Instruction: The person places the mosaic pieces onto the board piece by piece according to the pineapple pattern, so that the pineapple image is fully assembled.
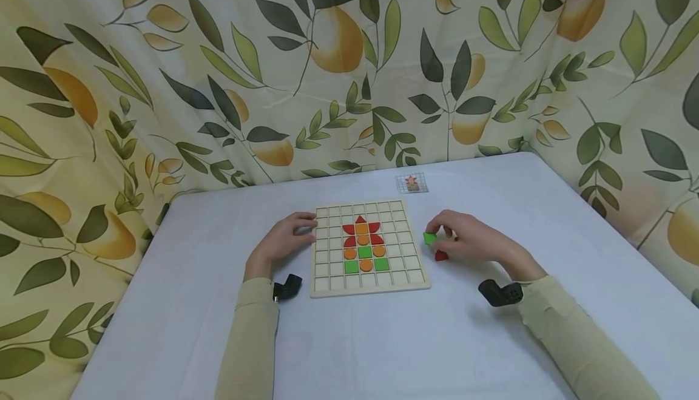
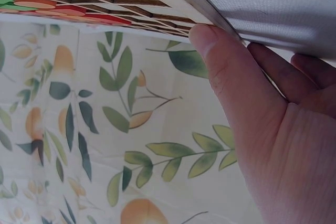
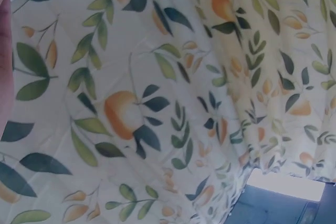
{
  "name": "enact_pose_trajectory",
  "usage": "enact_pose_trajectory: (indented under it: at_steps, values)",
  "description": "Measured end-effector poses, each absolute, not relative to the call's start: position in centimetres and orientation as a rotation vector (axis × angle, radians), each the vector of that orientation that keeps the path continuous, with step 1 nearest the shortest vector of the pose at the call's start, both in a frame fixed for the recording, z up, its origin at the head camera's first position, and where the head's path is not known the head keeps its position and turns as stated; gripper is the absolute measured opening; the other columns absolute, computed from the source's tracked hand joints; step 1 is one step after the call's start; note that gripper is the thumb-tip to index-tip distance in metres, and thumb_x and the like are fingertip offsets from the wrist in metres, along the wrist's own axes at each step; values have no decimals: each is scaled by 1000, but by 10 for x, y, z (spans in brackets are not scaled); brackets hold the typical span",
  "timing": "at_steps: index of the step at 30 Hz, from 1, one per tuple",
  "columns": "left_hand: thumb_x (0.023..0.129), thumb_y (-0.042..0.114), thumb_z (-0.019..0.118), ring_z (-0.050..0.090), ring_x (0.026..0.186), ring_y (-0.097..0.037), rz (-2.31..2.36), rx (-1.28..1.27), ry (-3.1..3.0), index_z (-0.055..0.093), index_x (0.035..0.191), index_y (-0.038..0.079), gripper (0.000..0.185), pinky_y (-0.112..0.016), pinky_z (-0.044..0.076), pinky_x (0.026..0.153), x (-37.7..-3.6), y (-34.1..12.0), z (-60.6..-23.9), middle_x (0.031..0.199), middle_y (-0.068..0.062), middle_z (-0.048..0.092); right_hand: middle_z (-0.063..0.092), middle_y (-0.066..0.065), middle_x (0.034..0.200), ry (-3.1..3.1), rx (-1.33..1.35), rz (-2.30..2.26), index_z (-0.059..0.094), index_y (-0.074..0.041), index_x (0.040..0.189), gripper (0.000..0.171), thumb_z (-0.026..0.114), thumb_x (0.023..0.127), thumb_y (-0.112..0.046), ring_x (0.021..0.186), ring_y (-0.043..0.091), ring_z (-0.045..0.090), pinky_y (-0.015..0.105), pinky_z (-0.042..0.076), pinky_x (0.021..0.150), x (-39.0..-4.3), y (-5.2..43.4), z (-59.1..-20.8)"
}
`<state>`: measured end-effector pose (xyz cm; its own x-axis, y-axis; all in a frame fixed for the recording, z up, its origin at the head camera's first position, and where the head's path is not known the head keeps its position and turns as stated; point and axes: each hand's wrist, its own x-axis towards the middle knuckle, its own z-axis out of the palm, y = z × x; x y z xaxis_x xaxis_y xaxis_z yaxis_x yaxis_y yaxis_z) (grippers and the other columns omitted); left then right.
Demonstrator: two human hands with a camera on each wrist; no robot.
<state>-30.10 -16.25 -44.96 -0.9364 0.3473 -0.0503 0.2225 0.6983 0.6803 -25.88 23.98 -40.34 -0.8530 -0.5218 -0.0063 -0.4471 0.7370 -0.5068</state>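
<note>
The bench (image 1: 218,327) has open room all round, with curtain close behind. The board (image 1: 367,288) lies mid-bench, most cells free around its flower pattern. Left hand (image 1: 284,239) rests flat against the board's left edge, steadying it. Right hand (image 1: 464,239), grip narrow, pinches a green tile (image 1: 429,238) just right of the board; a red tile (image 1: 441,257) lies beside. Placing seems next, needing a square drop into a cell.

Pale wooden grid board (image 1: 369,287), matt; painted pieces (image 1: 364,245) smooth; printed cloth curtain (image 1: 218,72); table (image 1: 382,339) matt.
</note>
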Motion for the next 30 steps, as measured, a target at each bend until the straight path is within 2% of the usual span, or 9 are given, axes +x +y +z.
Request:
enact_pose_trajectory:
  at_steps: [8, 14, 22, 30]
  values:
    - [86, 31, 63, 29, 136, -20, 1060, 472, 2738, 57, 126, 16, 42, -42, 25, 112, -299, -162, -446, 140, 6, 42, 57, -8, 100, 2761, -910, -734, 63, -20, 105, 24, 68, 83, -27, 85, 13, 51, 26, 48, 71, -236, 180, -403]
    - [87, 32, 63, 29, 137, -18, 1047, 456, 2733, 57, 126, 17, 42, -41, 25, 112, -300, -163, -446, 140, 9, 42, 58, -9, 96, 2779, -1047, -684, 66, -20, 101, 23, 69, 81, -31, 82, 11, 53, 20, 46, 67, -223, 145, -412]
    - [86, 31, 63, 29, 136, -19, 1056, 467, 2730, 58, 125, 16, 42, -41, 25, 112, -300, -163, -448, 140, 7, 42, 57, -12, 95, 2788, -1119, -610, 67, -24, 102, 24, 69, 80, -34, 79, 5, 49, 17, 45, 68, -218, 129, -425]
    - [86, 31, 64, 29, 136, -19, 1057, 472, 2732, 58, 126, 16, 43, -41, 25, 112, -300, -162, -449, 140, 8, 42, 57, -13, 96, 2786, -1093, -616, 69, -24, 100, 23, 69, 80, -35, 79, 7, 50, 17, 44, 67, -215, 126, -424]
